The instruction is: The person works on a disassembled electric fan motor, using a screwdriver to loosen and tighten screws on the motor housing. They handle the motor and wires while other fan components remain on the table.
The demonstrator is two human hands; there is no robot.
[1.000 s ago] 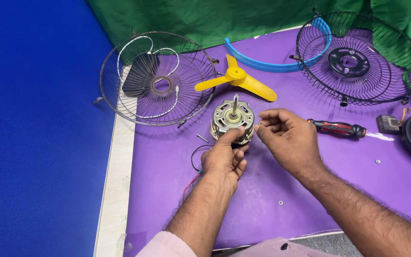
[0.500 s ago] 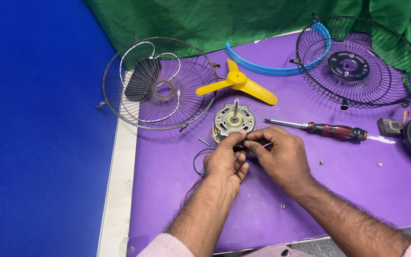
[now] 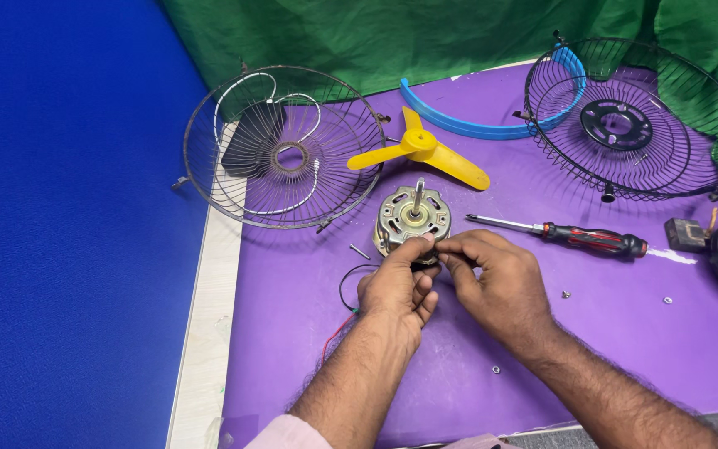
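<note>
A metal fan motor with an upright shaft stands on the purple table top. My left hand pinches the motor's near edge with thumb and fingers. My right hand meets it from the right, fingertips closed on the same near edge; what lies between the fingertips is hidden. Thin black and red wires trail from the motor to the left of my left wrist. A loose screw lies just left of the motor.
A wire fan guard lies at the back left, a second guard at the back right. Between them lie a yellow fan blade and a blue ring piece. A screwdriver lies right of the motor. Small screws dot the table.
My right hand has come down from beside the motor's right side to meet my left hand at the motor's near edge. The view has shifted slightly.
</note>
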